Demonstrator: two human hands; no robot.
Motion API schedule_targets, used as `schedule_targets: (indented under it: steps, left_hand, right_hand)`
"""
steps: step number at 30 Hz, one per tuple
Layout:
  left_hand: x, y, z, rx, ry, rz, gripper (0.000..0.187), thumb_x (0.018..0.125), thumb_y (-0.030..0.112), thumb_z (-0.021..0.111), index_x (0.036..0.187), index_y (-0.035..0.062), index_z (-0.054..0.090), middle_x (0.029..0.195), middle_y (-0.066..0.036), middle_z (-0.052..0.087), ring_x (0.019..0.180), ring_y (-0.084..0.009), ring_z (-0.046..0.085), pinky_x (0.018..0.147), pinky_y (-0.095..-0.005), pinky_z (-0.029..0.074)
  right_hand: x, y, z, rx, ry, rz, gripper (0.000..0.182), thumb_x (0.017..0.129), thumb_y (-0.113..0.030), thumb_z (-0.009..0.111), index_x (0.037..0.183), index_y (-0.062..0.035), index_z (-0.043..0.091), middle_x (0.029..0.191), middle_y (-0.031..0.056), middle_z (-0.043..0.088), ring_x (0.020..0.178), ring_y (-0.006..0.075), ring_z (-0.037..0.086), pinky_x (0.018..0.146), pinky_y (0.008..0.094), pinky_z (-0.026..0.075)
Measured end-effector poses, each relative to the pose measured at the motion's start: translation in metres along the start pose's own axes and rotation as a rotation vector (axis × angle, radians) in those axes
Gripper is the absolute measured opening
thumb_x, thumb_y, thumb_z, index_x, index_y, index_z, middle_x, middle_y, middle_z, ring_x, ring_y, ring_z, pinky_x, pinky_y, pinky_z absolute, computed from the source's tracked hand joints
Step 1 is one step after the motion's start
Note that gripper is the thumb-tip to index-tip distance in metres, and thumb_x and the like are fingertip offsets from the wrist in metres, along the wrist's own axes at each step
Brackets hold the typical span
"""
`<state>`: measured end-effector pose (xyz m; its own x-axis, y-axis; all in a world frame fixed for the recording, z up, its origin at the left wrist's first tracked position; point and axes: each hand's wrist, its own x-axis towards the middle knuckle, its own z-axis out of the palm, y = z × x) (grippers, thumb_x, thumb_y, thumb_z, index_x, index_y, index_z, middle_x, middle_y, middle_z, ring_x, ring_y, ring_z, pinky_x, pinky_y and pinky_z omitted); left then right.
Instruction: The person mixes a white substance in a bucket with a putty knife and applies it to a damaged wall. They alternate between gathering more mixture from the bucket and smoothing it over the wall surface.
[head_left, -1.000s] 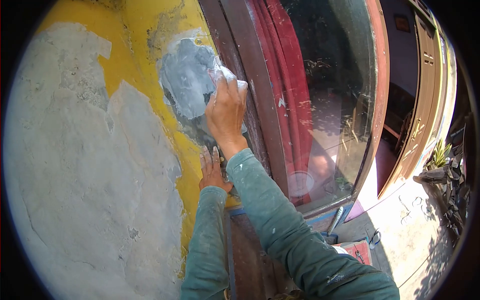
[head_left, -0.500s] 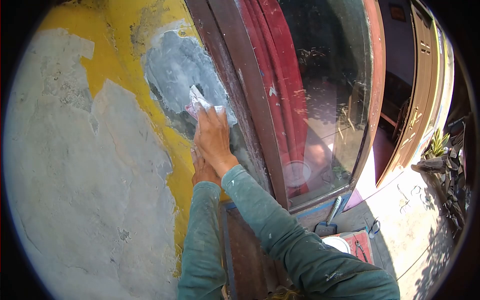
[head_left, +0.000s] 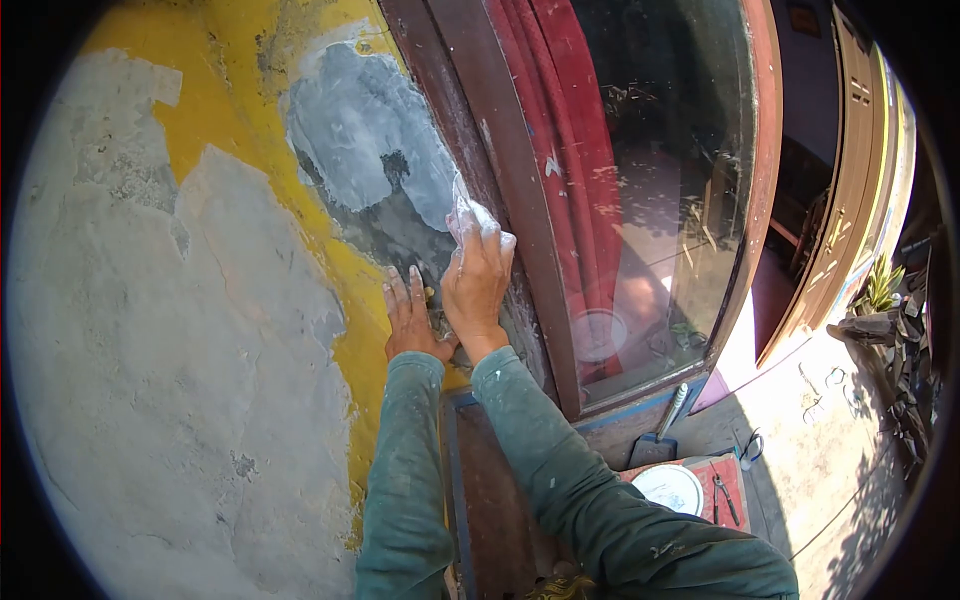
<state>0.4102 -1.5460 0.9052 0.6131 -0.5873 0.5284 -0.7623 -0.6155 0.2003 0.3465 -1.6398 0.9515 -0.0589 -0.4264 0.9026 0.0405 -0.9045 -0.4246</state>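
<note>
Right hand point(head_left: 478, 285) is clenching a crumpled plastic scrap point(head_left: 468, 215) against the wall beside the window frame point(head_left: 470, 130), having dropped lower and rightward from the grey filler patch point(head_left: 365, 130); spreading is reaching its lower edge. Left hand point(head_left: 412, 322) is lying flat, open, just left.

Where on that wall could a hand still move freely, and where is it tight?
Free: the broad grey bare plaster left of the yellow paint strip, and the pale smooth filler patch above both hands. Tight: the right hand, gripping a crumpled white piece, works against the dark red window frame, with the left hand flat beside it.
</note>
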Motion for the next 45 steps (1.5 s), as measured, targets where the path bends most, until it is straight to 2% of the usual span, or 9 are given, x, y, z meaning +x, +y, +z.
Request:
schedule_targets:
  steps: [4,6,11,18,22,33,38,42,45]
  left_hand:
    - [0.017,-0.024,0.043,0.08,0.11,0.023,0.116,0.072,0.036,0.081,0.161,0.0184,0.008,0.167,-0.014,0.002,0.153,-0.0372,0.006,0.119,-0.042,0.031]
    - [0.016,-0.025,0.039,0.157,0.193,0.055,0.117,0.072,0.034,0.082,0.161,0.0184,0.008,0.167,-0.014,0.002,0.153,-0.0374,0.007,0.118,-0.0419,0.032]
    - [0.002,-0.001,0.003,-0.007,0.045,0.01,0.108,0.077,0.036,0.076,0.16,0.0186,0.01,0.167,-0.014,0.002,0.153,-0.0373,0.006,0.117,-0.0425,0.034]
    - [0.008,-0.003,0.003,-0.047,-0.016,-0.047,0.103,0.08,0.036,0.074,0.16,0.0177,0.011,0.167,-0.014,0.002,0.153,-0.0375,0.007,0.115,-0.043,0.036]
    - [0.005,0.007,0.0,-0.05,-0.018,-0.039,0.101,0.081,0.036,0.073,0.16,0.0174,0.012,0.167,-0.013,0.002,0.153,-0.0375,0.007,0.115,-0.0431,0.037]
    - [0.016,-0.04,0.04,-0.163,0.04,0.021,0.096,0.083,0.035,0.071,0.159,0.0166,0.016,0.167,-0.013,0.003,0.153,-0.0379,0.006,0.115,-0.0441,0.037]
    - [0.019,-0.034,0.051,0.114,0.199,0.099,0.097,0.083,0.036,0.072,0.159,0.0164,0.015,0.167,-0.014,0.002,0.153,-0.0376,0.005,0.117,-0.0433,0.034]
    - [0.014,-0.019,0.036,0.281,0.297,0.13,0.098,0.083,0.037,0.072,0.159,0.0163,0.015,0.167,-0.014,0.002,0.153,-0.0374,0.004,0.118,-0.0429,0.032]
    - [-0.002,0.006,-0.008,-0.079,-0.032,-0.026,0.101,0.081,0.04,0.073,0.16,0.0175,0.013,0.167,-0.014,0.001,0.153,-0.0364,0.002,0.122,-0.0411,0.025]
  right_hand:
    - [-0.026,-0.006,0.014,-0.053,-0.104,-0.009,0.049,0.086,-0.009,0.06,0.135,-0.0021,0.055,0.12,0.0207,0.057,0.106,0.0441,0.05,0.096,0.0526,0.041]
    - [-0.025,-0.011,0.001,0.199,-0.216,0.022,0.05,0.081,-0.001,0.057,0.131,0.0002,0.056,0.122,0.0212,0.057,0.11,0.0451,0.05,0.096,0.0526,0.04]
    - [0.001,-0.003,0.0,-0.021,0.012,0.062,0.054,0.084,-0.005,0.056,0.138,-0.0045,0.051,0.13,0.0193,0.053,0.112,0.0417,0.048,0.098,0.0506,0.038]
    - [-0.01,-0.026,0.049,-0.1,-0.01,0.08,0.058,0.082,-0.006,0.061,0.138,-0.0048,0.052,0.127,0.0207,0.053,0.112,0.0438,0.047,0.1,0.0509,0.038]
    - [-0.016,-0.028,0.019,0.173,-0.04,-0.05,0.051,0.083,-0.004,0.06,0.134,-0.0037,0.055,0.123,0.0215,0.054,0.109,0.0434,0.048,0.098,0.0518,0.038]
    - [-0.004,-0.022,0.061,-0.124,0.035,0.076,0.048,0.087,-0.008,0.054,0.135,-0.0082,0.057,0.13,0.0218,0.052,0.112,0.0432,0.049,0.099,0.0537,0.037]
    - [-0.031,-0.023,0.043,0.159,-0.192,-0.063,0.049,0.085,-0.005,0.056,0.134,-0.0045,0.057,0.127,0.0237,0.053,0.111,0.0454,0.049,0.101,0.0524,0.037]
    - [-0.01,-0.013,-0.004,0.165,0.018,0.044,0.051,0.082,-0.002,0.059,0.132,-0.0006,0.056,0.125,0.0243,0.054,0.11,0.0448,0.049,0.1,0.0542,0.038]
    - [-0.001,-0.002,0.008,0.044,0.081,0.107,0.051,0.081,0.0,0.059,0.131,-0.0009,0.057,0.123,0.0225,0.055,0.11,0.0446,0.049,0.098,0.0531,0.04]
